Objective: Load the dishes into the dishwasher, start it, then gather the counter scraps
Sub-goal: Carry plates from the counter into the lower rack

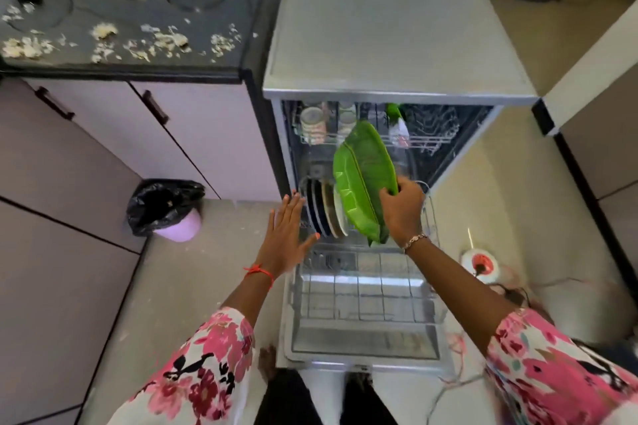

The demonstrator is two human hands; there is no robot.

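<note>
Fingers (387, 195) of the right hand (403, 209) grip the green leaf platter (360, 176), lying twelve-to-six, racked plates (326, 210) at its nine o'clock, left hand (288, 229) spread empty.

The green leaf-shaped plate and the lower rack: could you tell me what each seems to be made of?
The green leaf-shaped plate looks like glazed ceramic or melamine: smooth, glossy, with moulded veins; the sheen cannot settle which. The lower rack looks like coated metal wire: thin pale-grey rods crossing in a grid.
</note>
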